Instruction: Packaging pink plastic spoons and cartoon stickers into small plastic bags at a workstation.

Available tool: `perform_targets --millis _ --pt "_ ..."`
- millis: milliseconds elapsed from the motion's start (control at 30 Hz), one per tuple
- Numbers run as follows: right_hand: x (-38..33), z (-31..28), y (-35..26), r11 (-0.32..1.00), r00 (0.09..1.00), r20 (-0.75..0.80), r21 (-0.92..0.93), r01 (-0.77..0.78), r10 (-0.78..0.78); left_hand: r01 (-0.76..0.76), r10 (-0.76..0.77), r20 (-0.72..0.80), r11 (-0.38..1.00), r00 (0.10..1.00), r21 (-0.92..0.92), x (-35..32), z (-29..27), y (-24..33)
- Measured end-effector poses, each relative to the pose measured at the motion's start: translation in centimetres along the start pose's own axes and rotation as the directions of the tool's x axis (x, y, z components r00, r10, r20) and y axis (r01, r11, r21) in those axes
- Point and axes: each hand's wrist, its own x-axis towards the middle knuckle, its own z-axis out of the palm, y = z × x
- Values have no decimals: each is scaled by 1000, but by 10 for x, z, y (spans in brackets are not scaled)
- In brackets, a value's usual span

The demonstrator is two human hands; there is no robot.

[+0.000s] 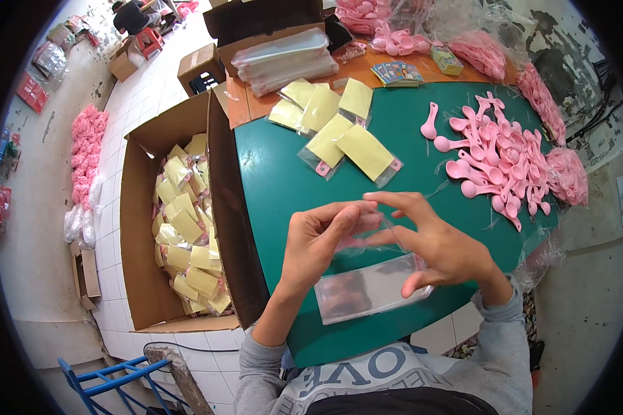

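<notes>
My left hand [316, 240] is closed, thumb against fingers, on a small clear plastic bag [358, 244] with something pink showing through it. Close beside it, my right hand [439, 245] has its fingers spread, the index and middle fingertips reaching to the bag's edge. Its thumb hangs over a flat stack of clear plastic bags [368, 289] on the green tabletop [273, 183]. Beyond my hands lie several filled bags with yellow cards [365, 152], pink bits showing at their corners. To the right is a loose heap of pink measuring spoons [495, 155].
Left of the table stands a deep cardboard box [142, 228] full of yellow-card packs [187, 228]. More clear bags [284, 59], small printed cards [396, 73] and bundled pink spoons [401, 40] line the far edge. A blue metal frame [114, 384] is at lower left; a person [131, 17] sits far off.
</notes>
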Motion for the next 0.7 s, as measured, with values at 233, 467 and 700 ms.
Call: perform_targets --millis 233,467,700 --pt "73 -71 179 897 914 -222 369 -244 340 -87 89 -34 995 995 57 -6 -6 15" --pt "88 -79 341 369 480 -598 -308 -877 642 -129 130 25 992 991 -14 -28 -21 8" --pt "93 -70 344 353 403 -805 -259 -899 435 -84 84 3 996 996 -43 -20 -25 7"
